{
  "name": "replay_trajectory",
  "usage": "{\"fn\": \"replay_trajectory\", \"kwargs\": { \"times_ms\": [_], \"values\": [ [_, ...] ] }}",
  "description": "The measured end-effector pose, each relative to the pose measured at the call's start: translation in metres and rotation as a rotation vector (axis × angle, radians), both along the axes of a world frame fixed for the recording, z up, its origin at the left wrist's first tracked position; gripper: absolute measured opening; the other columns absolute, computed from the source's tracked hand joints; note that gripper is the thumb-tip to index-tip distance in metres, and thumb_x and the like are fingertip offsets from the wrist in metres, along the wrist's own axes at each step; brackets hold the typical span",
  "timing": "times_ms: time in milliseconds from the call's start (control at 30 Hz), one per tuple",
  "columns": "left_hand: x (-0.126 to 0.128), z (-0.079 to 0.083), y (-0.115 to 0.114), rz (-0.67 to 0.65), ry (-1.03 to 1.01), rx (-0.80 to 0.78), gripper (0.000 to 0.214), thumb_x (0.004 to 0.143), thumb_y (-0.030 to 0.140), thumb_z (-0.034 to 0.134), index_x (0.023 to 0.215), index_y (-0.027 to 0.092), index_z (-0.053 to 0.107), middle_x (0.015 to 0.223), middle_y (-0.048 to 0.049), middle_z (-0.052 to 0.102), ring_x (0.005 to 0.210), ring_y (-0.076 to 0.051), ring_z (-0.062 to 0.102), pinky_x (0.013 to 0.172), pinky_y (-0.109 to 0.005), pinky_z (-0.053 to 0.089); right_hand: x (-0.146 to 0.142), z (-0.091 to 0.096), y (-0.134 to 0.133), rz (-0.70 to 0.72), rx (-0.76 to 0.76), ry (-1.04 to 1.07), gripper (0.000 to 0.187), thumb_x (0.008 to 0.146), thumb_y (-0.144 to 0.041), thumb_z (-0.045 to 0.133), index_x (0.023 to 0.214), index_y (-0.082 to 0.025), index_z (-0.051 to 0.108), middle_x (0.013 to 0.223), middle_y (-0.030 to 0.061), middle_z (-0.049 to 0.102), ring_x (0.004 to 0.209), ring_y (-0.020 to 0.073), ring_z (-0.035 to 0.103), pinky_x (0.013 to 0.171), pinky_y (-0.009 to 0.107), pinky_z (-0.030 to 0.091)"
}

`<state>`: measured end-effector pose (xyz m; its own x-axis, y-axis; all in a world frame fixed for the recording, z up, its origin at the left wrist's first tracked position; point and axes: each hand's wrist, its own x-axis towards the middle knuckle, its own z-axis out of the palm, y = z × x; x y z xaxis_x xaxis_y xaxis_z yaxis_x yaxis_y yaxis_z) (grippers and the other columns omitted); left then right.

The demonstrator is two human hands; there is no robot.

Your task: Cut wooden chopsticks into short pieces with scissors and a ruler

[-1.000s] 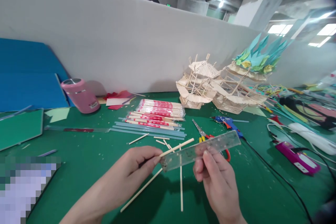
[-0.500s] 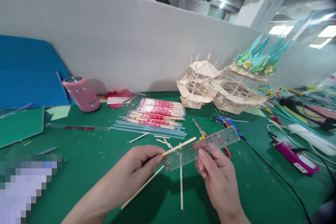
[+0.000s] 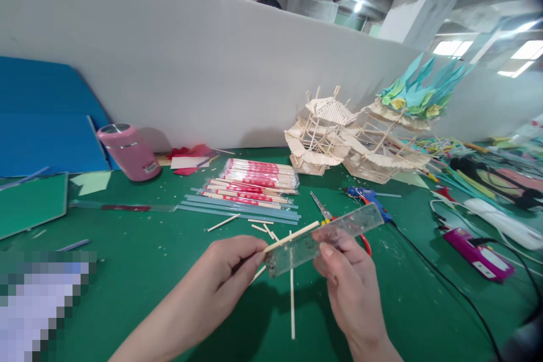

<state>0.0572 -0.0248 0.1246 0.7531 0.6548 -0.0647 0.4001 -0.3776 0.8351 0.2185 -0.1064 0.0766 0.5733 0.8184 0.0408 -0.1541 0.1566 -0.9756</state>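
Observation:
My left hand (image 3: 220, 280) pinches a thin wooden stick (image 3: 292, 236) that slants up to the right, over the green table. My right hand (image 3: 350, 283) grips a clear plastic ruler (image 3: 326, 239) and holds it against that stick, just below it. A second wooden stick (image 3: 292, 300) lies on the table under the ruler, pointing toward me. Both hands hover a little above the tabletop.
Behind the hands lie short stick offcuts (image 3: 261, 226), pale blue rods (image 3: 237, 210), wrapped chopsticks (image 3: 258, 178), red-handled scissors (image 3: 326, 216) and a blue glue gun (image 3: 369, 199). Stick-built model houses (image 3: 339, 138) stand at the back, a pink flask (image 3: 127, 153) at left, a magenta device (image 3: 481, 249) with cables at right.
The ruler and stick have shifted slightly; the long stick under my left hand now shows much less, mostly hidden by the hand.

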Motion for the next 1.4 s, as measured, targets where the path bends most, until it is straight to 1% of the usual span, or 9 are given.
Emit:
{"fn": "replay_trajectory", "kwargs": {
  "times_ms": [133, 233, 400, 533, 600, 733, 967, 1200, 1400],
  "values": [
    [0.001, 0.001, 0.0, -0.029, 0.014, -0.01, 0.03, 0.084, 0.035, 0.034, 0.081, 0.019, 0.059, 0.075, 0.0002, 0.059, 0.067, -0.013, 0.051, 0.059, -0.019, 0.04, 0.0, 0.002, 0.001, 0.002, -0.012, -0.005, 0.017, 0.075, -0.034, 0.054, 0.076, -0.017, 0.059, 0.057, -0.0024, 0.04, 0.047, 0.0086, 0.026, 0.043, 0.023, 0.02],
    [0.002, 0.0, 0.001, -0.02, 0.01, 0.001, 0.029, 0.084, 0.034, 0.034, 0.08, 0.019, 0.059, 0.073, 0.0005, 0.059, 0.066, -0.013, 0.051, 0.058, -0.019, 0.039, 0.002, 0.0, 0.0, 0.014, 0.005, -0.008, 0.015, 0.074, -0.031, 0.054, 0.079, -0.018, 0.059, 0.059, -0.0021, 0.043, 0.049, 0.009, 0.029, 0.045, 0.023, 0.023],
    [0.002, -0.003, 0.002, -0.025, 0.017, -0.011, 0.029, 0.085, 0.034, 0.033, 0.081, 0.019, 0.058, 0.075, 0.0006, 0.059, 0.068, -0.013, 0.051, 0.059, -0.019, 0.039, 0.001, -0.002, 0.001, 0.009, 0.033, 0.034, 0.017, 0.071, -0.028, 0.055, 0.082, -0.016, 0.06, 0.055, -0.0029, 0.043, 0.046, 0.0081, 0.028, 0.043, 0.023, 0.023],
    [0.001, -0.003, 0.003, -0.033, 0.016, -0.04, 0.028, 0.085, 0.035, 0.033, 0.083, 0.02, 0.057, 0.078, 0.0008, 0.059, 0.071, -0.013, 0.05, 0.061, -0.019, 0.038, 0.0, -0.001, 0.001, 0.03, 0.052, 0.064, 0.019, 0.074, -0.03, 0.054, 0.085, -0.016, 0.061, 0.05, -0.0048, 0.038, 0.044, 0.0075, 0.027, 0.043, 0.023, 0.024],
    [0.001, -0.002, 0.004, -0.029, 0.003, -0.055, 0.028, 0.085, 0.035, 0.033, 0.082, 0.019, 0.057, 0.077, 0.001, 0.058, 0.071, -0.013, 0.05, 0.061, -0.019, 0.038, 0.0, 0.0, -0.001, 0.063, 0.058, 0.056, 0.02, 0.077, -0.031, 0.052, 0.087, -0.015, 0.061, 0.05, -0.0042, 0.039, 0.045, 0.0081, 0.031, 0.043, 0.023, 0.025],
    [-0.002, 0.001, 0.006, -0.019, -0.014, -0.058, 0.028, 0.085, 0.034, 0.035, 0.08, 0.019, 0.057, 0.075, 0.0013, 0.058, 0.069, -0.013, 0.049, 0.061, -0.019, 0.038, 0.0, 0.0, -0.006, 0.114, 0.037, -0.027, 0.019, 0.081, -0.029, 0.049, 0.091, -0.017, 0.06, 0.059, -0.0004, 0.05, 0.05, 0.009, 0.04, 0.046, 0.023, 0.032],
    [-0.003, 0.001, 0.009, 0.03, -0.041, -0.032, 0.025, 0.083, 0.032, 0.038, 0.077, 0.019, 0.058, 0.072, 0.0021, 0.058, 0.067, -0.012, 0.049, 0.06, -0.019, 0.038, -0.002, 0.006, -0.008, 0.178, 0.028, -0.143, 0.018, 0.081, -0.027, 0.049, 0.094, -0.02, 0.059, 0.068, 0.0015, 0.057, 0.056, 0.011, 0.05, 0.051, 0.024, 0.042],
    [-0.005, -0.002, 0.008, 0.033, -0.017, 0.022, 0.026, 0.084, 0.034, 0.035, 0.075, 0.019, 0.055, 0.071, 0.0022, 0.055, 0.067, -0.012, 0.049, 0.06, -0.02, 0.038, -0.003, 0.004, -0.006, 0.166, 0.023, -0.133, 0.017, 0.082, -0.027, 0.048, 0.093, -0.021, 0.059, 0.067, 0.0004, 0.058, 0.056, 0.009, 0.05, 0.052, 0.021, 0.042],
    [-0.005, -0.001, 0.007, 0.056, -0.016, 0.077, 0.024, 0.085, 0.033, 0.034, 0.075, 0.02, 0.052, 0.074, 0.0024, 0.056, 0.07, -0.013, 0.049, 0.063, -0.02, 0.038, -0.004, 0.008, -0.005, 0.124, -0.041, -0.179, 0.016, 0.08, -0.03, 0.051, 0.088, -0.02, 0.06, 0.065, 0.0008, 0.06, 0.053, 0.0089, 0.053, 0.049, 0.019, 0.045]
  ]
}}
